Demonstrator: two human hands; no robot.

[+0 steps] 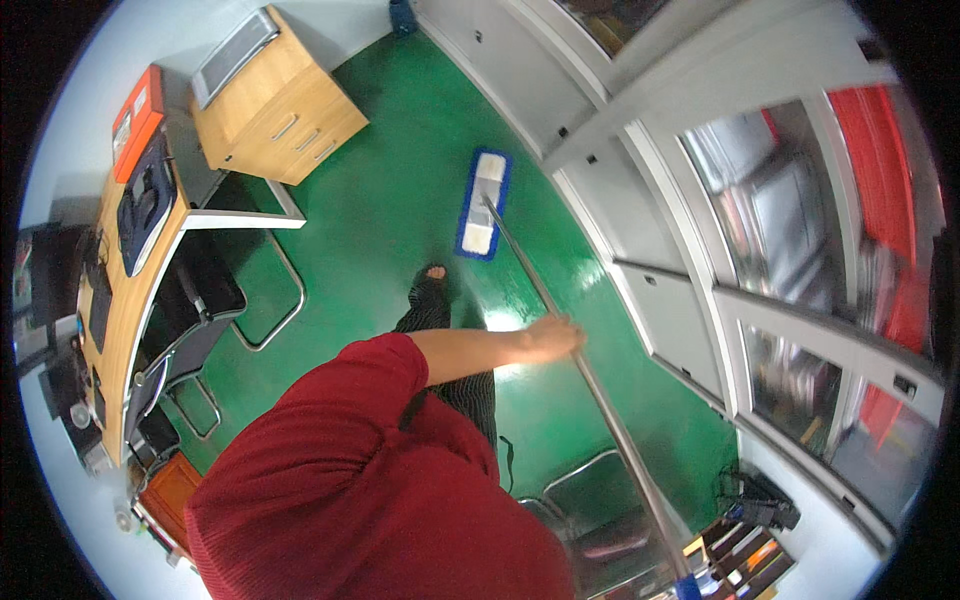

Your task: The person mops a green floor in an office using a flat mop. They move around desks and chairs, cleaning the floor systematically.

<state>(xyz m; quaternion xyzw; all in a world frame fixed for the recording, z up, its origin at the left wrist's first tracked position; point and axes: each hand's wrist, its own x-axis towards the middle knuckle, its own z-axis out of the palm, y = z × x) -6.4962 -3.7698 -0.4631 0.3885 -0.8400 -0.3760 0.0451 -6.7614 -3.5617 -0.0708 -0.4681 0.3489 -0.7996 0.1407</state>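
My left hand is closed around the middle of a metal mop handle, the arm reaching across in front of me from a dark red sleeve. The handle slants from a blue grip at the lower right up to the flat mop head. That head is white with a blue fringe and lies flat on the green floor ahead of my foot. My right hand is out of the picture.
Grey cabinets with glass upper doors line the right side. At left stand a wooden drawer unit, a desk with a bag, and a dark chair. Another chair and a black basket are at the lower right.
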